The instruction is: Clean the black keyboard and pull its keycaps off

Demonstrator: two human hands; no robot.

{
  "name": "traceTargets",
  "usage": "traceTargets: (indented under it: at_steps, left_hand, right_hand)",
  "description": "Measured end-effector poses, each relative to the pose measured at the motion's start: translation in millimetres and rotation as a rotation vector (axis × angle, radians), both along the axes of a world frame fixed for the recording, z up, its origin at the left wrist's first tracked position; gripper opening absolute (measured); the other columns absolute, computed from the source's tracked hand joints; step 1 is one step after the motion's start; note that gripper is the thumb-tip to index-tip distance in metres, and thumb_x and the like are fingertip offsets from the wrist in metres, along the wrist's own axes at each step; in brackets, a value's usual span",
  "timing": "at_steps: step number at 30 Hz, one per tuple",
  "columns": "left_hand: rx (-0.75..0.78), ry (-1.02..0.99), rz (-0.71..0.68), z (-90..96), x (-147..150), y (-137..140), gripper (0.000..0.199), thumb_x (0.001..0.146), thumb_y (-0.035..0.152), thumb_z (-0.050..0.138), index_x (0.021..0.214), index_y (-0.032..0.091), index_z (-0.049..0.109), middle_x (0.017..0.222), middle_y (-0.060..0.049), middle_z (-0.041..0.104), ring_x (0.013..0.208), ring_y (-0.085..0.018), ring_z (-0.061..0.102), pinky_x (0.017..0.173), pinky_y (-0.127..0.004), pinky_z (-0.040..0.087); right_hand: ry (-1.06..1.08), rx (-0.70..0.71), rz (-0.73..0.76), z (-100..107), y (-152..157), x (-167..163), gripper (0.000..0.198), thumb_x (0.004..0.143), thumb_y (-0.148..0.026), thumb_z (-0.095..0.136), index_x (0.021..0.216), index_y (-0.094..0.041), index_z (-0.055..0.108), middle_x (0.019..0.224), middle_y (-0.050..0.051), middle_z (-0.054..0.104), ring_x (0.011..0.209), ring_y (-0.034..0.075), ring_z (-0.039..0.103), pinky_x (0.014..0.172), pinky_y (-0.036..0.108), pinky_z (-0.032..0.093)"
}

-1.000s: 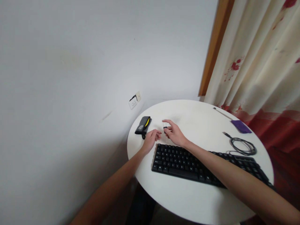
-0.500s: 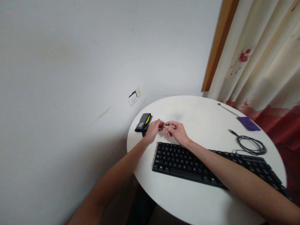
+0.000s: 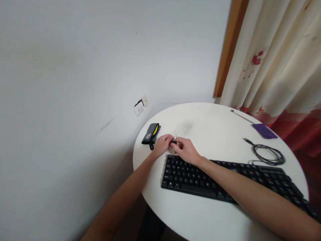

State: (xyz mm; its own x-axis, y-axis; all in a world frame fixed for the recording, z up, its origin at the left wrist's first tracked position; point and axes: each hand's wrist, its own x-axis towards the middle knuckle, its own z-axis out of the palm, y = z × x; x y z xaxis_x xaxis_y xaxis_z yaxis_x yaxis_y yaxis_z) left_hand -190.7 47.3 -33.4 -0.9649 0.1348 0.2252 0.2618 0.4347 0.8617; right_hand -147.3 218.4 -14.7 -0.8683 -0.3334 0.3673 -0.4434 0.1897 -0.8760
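Note:
Between my two hands is a small black binder clip, its silver wire handles pointing up and away from me. My right hand pinches the clip from the right with thumb and fingers. On the other side, my left hand has its fingertips closed at the clip's left edge, partly hiding it. Both hands are just beyond the upper left corner of a black keyboard, and my right forearm crosses above its keys. A grey pouch with a yellow inside lies left of my left hand.
The round white table stands against a wall with a socket. At the right lie a coiled black USB cable, a purple cloth and a thin stick with a dark bristly end. A curtain hangs behind.
My hands have come slightly nearer to me and closer together. The clip has turned, so its black body and wire handles now show. The view has shifted a little.

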Motion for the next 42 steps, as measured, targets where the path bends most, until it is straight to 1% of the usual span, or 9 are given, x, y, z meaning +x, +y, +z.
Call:
traceTargets:
  at_steps: [4, 11, 17, 24, 27, 30, 34, 39, 42]
  left_hand:
    - [-0.122, 0.088, -0.072, -0.7, -1, -5, 0.044, 0.094, 0.049, 0.043, 0.069, 0.018, 0.062, 0.066, -0.001, 0.06, 0.066, -0.017, 0.052, 0.063, -0.028, 0.038]
    - [-0.052, 0.052, -0.049, 1.4, 0, -9, 0.043, 0.093, 0.052, 0.045, 0.08, 0.017, 0.067, 0.07, -0.002, 0.063, 0.067, -0.018, 0.056, 0.067, -0.028, 0.042]
    - [-0.063, 0.082, -0.084, 4.8, 3, -10, 0.042, 0.093, 0.049, 0.045, 0.079, 0.016, 0.067, 0.073, -0.003, 0.064, 0.071, -0.018, 0.057, 0.072, -0.029, 0.043]
    - [-0.104, 0.058, -0.045, 2.5, 2, -9, 0.039, 0.092, 0.047, 0.046, 0.071, 0.018, 0.062, 0.069, -0.002, 0.062, 0.07, -0.018, 0.055, 0.066, -0.028, 0.042]
    - [-0.113, 0.037, -0.087, 4.3, 3, -8, 0.042, 0.092, 0.049, 0.045, 0.076, 0.016, 0.065, 0.07, -0.003, 0.062, 0.069, -0.017, 0.055, 0.066, -0.027, 0.042]
    - [-0.103, -0.022, -0.134, 9.8, 6, -10, 0.042, 0.091, 0.05, 0.047, 0.085, 0.014, 0.067, 0.072, -0.003, 0.064, 0.068, -0.017, 0.057, 0.064, -0.026, 0.043]
    - [-0.088, -0.116, -0.232, 17.7, 10, -18, 0.035, 0.088, 0.044, 0.054, 0.089, 0.013, 0.07, 0.08, -0.005, 0.068, 0.073, -0.017, 0.059, 0.067, -0.026, 0.045]
    - [-0.048, -0.332, -0.494, 26.8, 18, -33, 0.02, 0.084, 0.029, 0.061, 0.091, 0.013, 0.07, 0.08, -0.004, 0.067, 0.071, -0.015, 0.059, 0.068, -0.026, 0.045]
    - [-0.003, -0.419, -0.663, 35.3, 24, -38, 0.022, 0.085, 0.029, 0.064, 0.101, 0.013, 0.069, 0.095, -0.007, 0.069, 0.088, -0.018, 0.062, 0.08, -0.029, 0.047]
  right_hand:
    - [0.012, 0.024, 0.058, -4, -1, 0, 0.023, 0.089, -0.035, 0.057, 0.072, -0.022, 0.05, 0.054, -0.004, 0.056, 0.053, 0.014, 0.053, 0.055, 0.025, 0.039]
    - [0.118, 0.068, 0.131, -2, 1, 0, 0.019, 0.092, -0.03, 0.054, 0.075, -0.021, 0.054, 0.056, -0.003, 0.055, 0.056, 0.015, 0.052, 0.058, 0.025, 0.039]
    - [0.24, 0.138, 0.165, 3, 2, -1, 0.021, 0.093, -0.03, 0.052, 0.075, -0.02, 0.056, 0.066, -0.001, 0.055, 0.061, 0.014, 0.049, 0.062, 0.025, 0.037]
    - [0.057, 0.11, 0.108, -5, -6, -11, 0.024, 0.094, -0.029, 0.051, 0.073, -0.018, 0.056, 0.06, -0.001, 0.057, 0.056, 0.014, 0.052, 0.057, 0.024, 0.038]
    - [0.158, 0.17, 0.179, -5, -3, -8, 0.021, 0.093, -0.027, 0.053, 0.074, -0.018, 0.055, 0.061, -0.002, 0.056, 0.057, 0.013, 0.051, 0.058, 0.024, 0.038]
    - [0.353, 0.318, 0.274, -1, 1, 0, 0.011, 0.092, -0.022, 0.055, 0.082, -0.019, 0.056, 0.071, 0.0, 0.061, 0.062, 0.014, 0.053, 0.062, 0.024, 0.038]
    - [0.458, 0.428, 0.257, 3, 2, 6, 0.008, 0.093, -0.02, 0.051, 0.088, -0.018, 0.057, 0.083, 0.006, 0.067, 0.07, 0.017, 0.057, 0.067, 0.028, 0.04]
    - [0.164, 0.201, 0.233, -3, 2, -3, 0.017, 0.094, -0.024, 0.051, 0.081, -0.017, 0.059, 0.074, 0.003, 0.067, 0.066, 0.015, 0.058, 0.065, 0.026, 0.043]
    - [-0.06, 0.009, 0.258, -9, 2, -11, 0.021, 0.091, -0.026, 0.054, 0.073, -0.017, 0.058, 0.065, 0.001, 0.065, 0.058, 0.012, 0.056, 0.058, 0.024, 0.042]
